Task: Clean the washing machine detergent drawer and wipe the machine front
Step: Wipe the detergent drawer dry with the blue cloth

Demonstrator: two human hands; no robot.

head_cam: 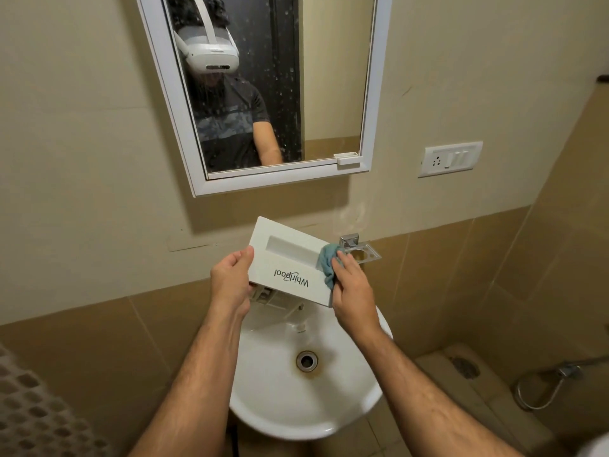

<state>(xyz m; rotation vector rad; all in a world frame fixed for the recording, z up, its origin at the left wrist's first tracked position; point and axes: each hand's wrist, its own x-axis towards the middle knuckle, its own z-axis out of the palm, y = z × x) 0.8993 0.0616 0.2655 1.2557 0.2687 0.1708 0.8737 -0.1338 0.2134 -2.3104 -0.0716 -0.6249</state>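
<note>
I held the detergent drawer point(290, 268) above the far rim of the sink point(306, 390), its white front panel facing up toward me and tilted, the left end higher. My left hand point(230, 285) gripped the left end, fingers point(244, 258) clamped over the panel edge with the thumb on top. My right hand point(352, 291) pressed a blue cloth point(328, 262) against the right end of the panel, fingers closed on the cloth.

Handling: the drawer appeared to be rigid moulded plastic, light enough for one hand, and likely slick if wet. I judged the panel ends the safest hold; the compartment body beneath looked thinner-walled. The cloth was soft and conformed to the recessed handle slot point(290, 249).

Clearance: a metal holder point(361, 252) on the wall sat just beside the cloth on the right. The mirror point(263, 94) hung well above. Open room lay near me, over the basin.
</note>
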